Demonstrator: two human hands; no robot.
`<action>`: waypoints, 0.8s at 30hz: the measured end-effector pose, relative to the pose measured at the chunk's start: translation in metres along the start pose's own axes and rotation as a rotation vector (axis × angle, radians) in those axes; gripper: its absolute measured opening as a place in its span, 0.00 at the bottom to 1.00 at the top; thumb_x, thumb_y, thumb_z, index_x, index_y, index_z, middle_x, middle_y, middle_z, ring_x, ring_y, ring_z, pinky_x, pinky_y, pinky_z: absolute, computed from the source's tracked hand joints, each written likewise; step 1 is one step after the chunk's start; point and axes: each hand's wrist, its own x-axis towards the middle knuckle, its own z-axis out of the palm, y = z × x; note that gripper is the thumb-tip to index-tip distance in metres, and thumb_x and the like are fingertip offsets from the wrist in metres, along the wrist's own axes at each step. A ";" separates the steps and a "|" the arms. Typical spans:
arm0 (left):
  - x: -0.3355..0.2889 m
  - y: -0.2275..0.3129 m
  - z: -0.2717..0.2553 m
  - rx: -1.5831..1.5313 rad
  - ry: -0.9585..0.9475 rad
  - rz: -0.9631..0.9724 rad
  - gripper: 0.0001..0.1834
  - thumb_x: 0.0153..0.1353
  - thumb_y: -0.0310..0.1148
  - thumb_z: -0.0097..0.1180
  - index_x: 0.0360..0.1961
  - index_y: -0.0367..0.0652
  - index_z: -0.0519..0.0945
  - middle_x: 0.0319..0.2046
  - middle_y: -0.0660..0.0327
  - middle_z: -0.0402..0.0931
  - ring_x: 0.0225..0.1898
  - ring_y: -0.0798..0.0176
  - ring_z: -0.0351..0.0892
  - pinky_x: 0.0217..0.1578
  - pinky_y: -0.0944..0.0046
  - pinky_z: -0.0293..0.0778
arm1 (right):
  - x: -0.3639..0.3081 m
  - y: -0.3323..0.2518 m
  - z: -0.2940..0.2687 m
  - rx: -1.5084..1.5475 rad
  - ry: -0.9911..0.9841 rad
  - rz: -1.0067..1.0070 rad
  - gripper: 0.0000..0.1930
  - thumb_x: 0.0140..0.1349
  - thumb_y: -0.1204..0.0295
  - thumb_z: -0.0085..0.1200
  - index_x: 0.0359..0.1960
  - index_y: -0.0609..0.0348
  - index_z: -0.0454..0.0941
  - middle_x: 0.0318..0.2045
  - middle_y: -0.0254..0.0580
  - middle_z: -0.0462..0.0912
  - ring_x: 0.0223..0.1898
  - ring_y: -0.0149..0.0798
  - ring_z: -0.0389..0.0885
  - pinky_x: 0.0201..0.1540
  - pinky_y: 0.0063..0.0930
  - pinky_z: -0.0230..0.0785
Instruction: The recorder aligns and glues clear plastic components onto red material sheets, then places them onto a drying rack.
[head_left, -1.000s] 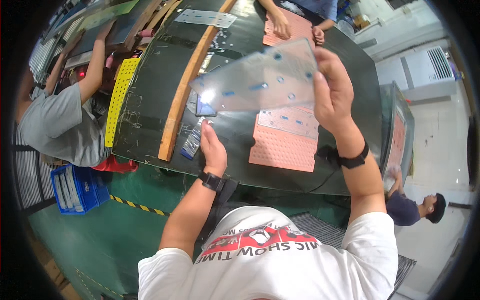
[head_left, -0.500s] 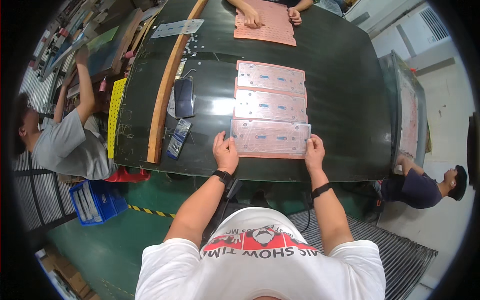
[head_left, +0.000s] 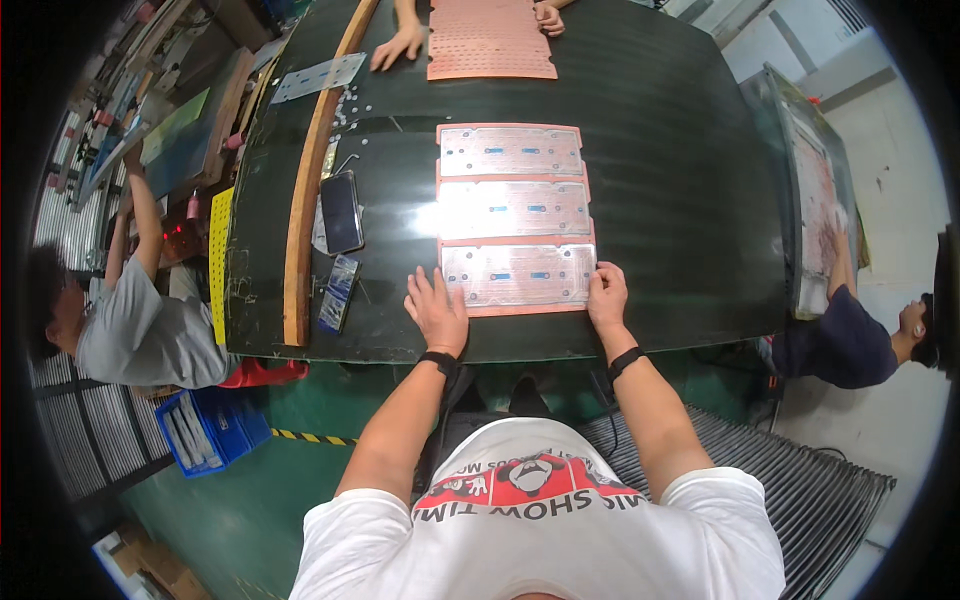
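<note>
We look down on a broad dark table [head_left: 680,220], the largest thing in view. Beyond its left edge we see a worker in a grey shirt [head_left: 150,325], and beyond its right edge a worker in a dark shirt [head_left: 835,340]. On the near half of the table lies a pink board [head_left: 530,311], bearing three clear panels [head_left: 515,225] in a row from near to far, each with a pair of bluish slots about its middle. Well apart from it, at the far edge, we find a perforated pink board [head_left: 492,40] with another person's hands on either side. A wooden bar [head_left: 305,215] runs near to far along the left, crossed towards its far end by a loose clear panel [head_left: 295,84]. At the near end of the pink board we note the two hands at the nearest panel [head_left: 515,290]. The left hand [head_left: 438,312] has its fingers apart, thumb beside the panel's left edge; the right hand [head_left: 607,298] has its fingers drawn together at the right edge, though we cannot tell whether they grip it. Between bar and board we mark a phone [head_left: 342,214], a blue-and-silver packet [head_left: 338,293] nearer, and small white pieces [head_left: 367,108] farther off.
</note>
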 end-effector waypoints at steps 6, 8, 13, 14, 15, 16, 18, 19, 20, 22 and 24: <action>-0.010 0.012 -0.012 0.305 -0.354 0.173 0.37 0.59 0.47 0.50 0.62 0.31 0.59 0.65 0.44 0.51 0.67 0.41 0.45 0.61 0.37 0.42 | -0.003 0.001 0.007 -0.026 0.066 -0.003 0.02 0.53 0.77 0.53 0.27 0.63 0.75 0.39 0.47 0.77 0.37 0.45 0.77 0.37 0.30 0.71; -0.010 0.009 -0.012 0.307 -0.380 0.167 0.39 0.59 0.48 0.50 0.63 0.31 0.57 0.66 0.43 0.49 0.68 0.41 0.43 0.62 0.38 0.41 | -0.003 0.000 0.011 -0.017 0.055 0.042 0.02 0.52 0.77 0.53 0.27 0.63 0.75 0.39 0.47 0.77 0.38 0.46 0.77 0.38 0.31 0.70; -0.010 0.009 -0.009 0.321 -0.364 0.182 0.40 0.59 0.49 0.49 0.64 0.31 0.56 0.66 0.42 0.47 0.69 0.42 0.41 0.63 0.38 0.39 | -0.002 -0.001 0.014 -0.063 0.090 0.049 0.03 0.51 0.77 0.53 0.25 0.64 0.73 0.37 0.48 0.76 0.40 0.50 0.75 0.42 0.37 0.68; -0.009 0.009 -0.008 0.325 -0.361 0.183 0.40 0.59 0.50 0.49 0.64 0.32 0.56 0.66 0.43 0.47 0.69 0.42 0.41 0.63 0.38 0.39 | -0.001 -0.002 0.014 -0.077 0.101 0.031 0.03 0.50 0.77 0.52 0.25 0.64 0.73 0.36 0.48 0.76 0.40 0.50 0.74 0.43 0.38 0.68; -0.009 0.009 -0.009 0.325 -0.362 0.183 0.40 0.59 0.50 0.49 0.64 0.32 0.56 0.66 0.43 0.47 0.69 0.42 0.41 0.63 0.38 0.39 | -0.001 -0.003 0.014 -0.091 0.111 0.012 0.03 0.50 0.77 0.52 0.24 0.64 0.72 0.35 0.49 0.76 0.39 0.51 0.74 0.43 0.38 0.67; -0.009 0.010 -0.010 0.325 -0.369 0.179 0.40 0.59 0.50 0.49 0.64 0.32 0.56 0.67 0.43 0.47 0.69 0.42 0.41 0.63 0.38 0.40 | 0.000 -0.003 0.014 -0.092 0.111 0.013 0.03 0.50 0.77 0.52 0.24 0.64 0.72 0.35 0.49 0.76 0.39 0.51 0.74 0.43 0.38 0.67; -0.008 0.011 -0.010 0.325 -0.376 0.176 0.40 0.59 0.50 0.50 0.64 0.32 0.56 0.67 0.43 0.47 0.69 0.42 0.41 0.63 0.38 0.40 | 0.001 -0.005 0.014 -0.133 0.119 0.012 0.03 0.50 0.77 0.52 0.25 0.64 0.72 0.34 0.48 0.76 0.38 0.50 0.74 0.43 0.38 0.67; -0.008 0.010 -0.009 0.322 -0.366 0.184 0.40 0.58 0.49 0.50 0.64 0.32 0.57 0.66 0.43 0.47 0.69 0.42 0.41 0.62 0.37 0.40 | 0.001 -0.004 0.014 -0.134 0.119 0.012 0.03 0.50 0.77 0.52 0.25 0.64 0.72 0.34 0.48 0.76 0.38 0.50 0.74 0.43 0.38 0.67; -0.008 0.009 -0.010 0.319 -0.357 0.193 0.40 0.58 0.49 0.51 0.64 0.32 0.57 0.66 0.43 0.47 0.68 0.42 0.41 0.62 0.37 0.40 | 0.001 -0.004 0.012 -0.144 0.082 0.043 0.03 0.50 0.77 0.52 0.26 0.63 0.72 0.36 0.48 0.76 0.40 0.51 0.73 0.45 0.38 0.66; -0.007 0.007 -0.011 0.314 -0.353 0.199 0.39 0.58 0.48 0.52 0.63 0.33 0.58 0.66 0.43 0.47 0.68 0.42 0.42 0.62 0.37 0.41 | 0.000 -0.007 0.012 -0.154 0.042 0.073 0.03 0.50 0.77 0.52 0.28 0.62 0.72 0.38 0.48 0.75 0.43 0.51 0.72 0.47 0.38 0.65; -0.006 0.003 -0.013 0.312 -0.351 0.200 0.39 0.57 0.48 0.52 0.63 0.33 0.58 0.66 0.42 0.48 0.68 0.42 0.43 0.62 0.37 0.41 | -0.007 -0.012 0.010 -0.184 0.123 -0.058 0.09 0.52 0.75 0.53 0.37 0.60 0.74 0.48 0.50 0.71 0.50 0.52 0.68 0.53 0.41 0.61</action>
